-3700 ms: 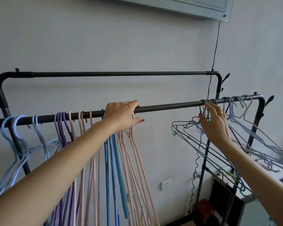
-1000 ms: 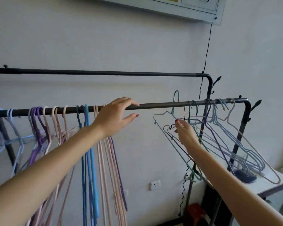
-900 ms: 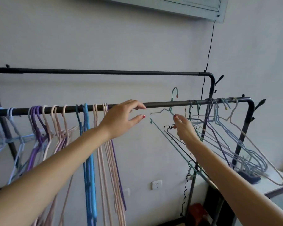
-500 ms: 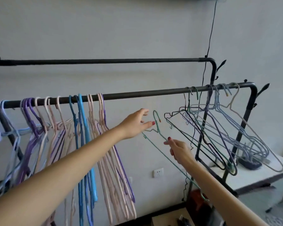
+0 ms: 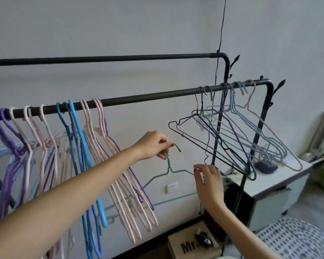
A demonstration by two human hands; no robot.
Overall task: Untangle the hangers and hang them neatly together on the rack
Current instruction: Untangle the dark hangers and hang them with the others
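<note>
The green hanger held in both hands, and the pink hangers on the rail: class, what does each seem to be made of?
Green hanger: apparently thin metal wire with a matte green coating, judging by its twisted neck and slender line. Pink hangers: probably plastic or thickly coated wire, being fatter, smooth and rounded; the look leaves it open.

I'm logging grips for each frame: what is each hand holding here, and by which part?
Left hand pinches the green wire hanger at its hook neck; right hand touches its right shoulder wire, grip unclear.

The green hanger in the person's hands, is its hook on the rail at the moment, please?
No, the green hanger hangs free below the rail, its neck pinched by the left hand.
</note>
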